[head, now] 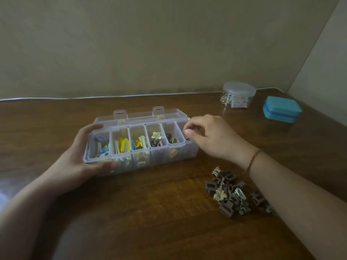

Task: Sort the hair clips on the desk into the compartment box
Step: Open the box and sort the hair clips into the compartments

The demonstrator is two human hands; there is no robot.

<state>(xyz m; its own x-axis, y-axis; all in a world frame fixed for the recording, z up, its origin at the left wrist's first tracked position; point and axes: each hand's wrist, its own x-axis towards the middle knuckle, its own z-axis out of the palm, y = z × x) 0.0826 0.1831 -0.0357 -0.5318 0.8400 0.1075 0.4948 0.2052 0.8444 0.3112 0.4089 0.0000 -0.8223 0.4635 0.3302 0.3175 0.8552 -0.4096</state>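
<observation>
My clear plastic compartment box (189,152) sits open on the desk, its lid tipped back behind it. Its tray compartments run left to right: blue clips (102,147), yellow clips (124,146), more yellow clips (140,143), a cream flower clip (156,135) over brown ones, then small brown clips (171,139). A pile of brown and cream hair clips (228,192) lies on the desk, near the box's right front.

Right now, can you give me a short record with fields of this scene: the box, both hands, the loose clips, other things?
box: clear plastic compartment box, lid open, clips inside
left hand: grips the box's left end
right hand: fingers curled over the rightmost compartment; held item unclear
loose clips: pile of brown and beige hair clips on wooden desk
other: round clear jar, teal case
</observation>
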